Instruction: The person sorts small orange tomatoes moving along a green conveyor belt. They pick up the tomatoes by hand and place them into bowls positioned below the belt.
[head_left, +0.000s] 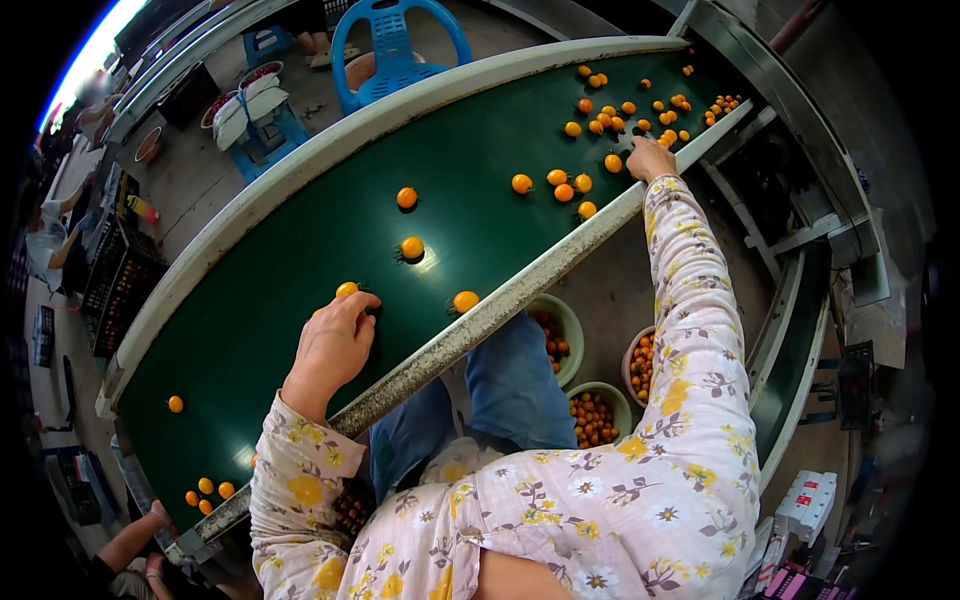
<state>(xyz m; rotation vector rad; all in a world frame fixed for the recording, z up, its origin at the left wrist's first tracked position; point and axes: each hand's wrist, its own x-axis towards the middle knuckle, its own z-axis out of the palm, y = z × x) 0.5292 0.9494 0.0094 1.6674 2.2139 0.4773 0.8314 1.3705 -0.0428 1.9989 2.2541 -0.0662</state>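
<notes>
A green conveyor belt slopes across in front of me, dotted with small orange cherry tomatoes, some with green calyxes. My left hand is over the belt's lower middle, fingers curled, beside a cherry tomato. Another tomato is partly hidden behind that hand. My right hand reaches the near side of the belt at the upper right, close to a loose group of tomatoes. Its fingers point away from me, so whether it holds anything is hidden. A single tomato lies near the belt's front rail.
Below the rail, beside my knees, stand a green bowl, another green bowl and a pink-rimmed bowl, all holding tomatoes. Beyond the far rail is a blue plastic chair. A metal frame borders the right end.
</notes>
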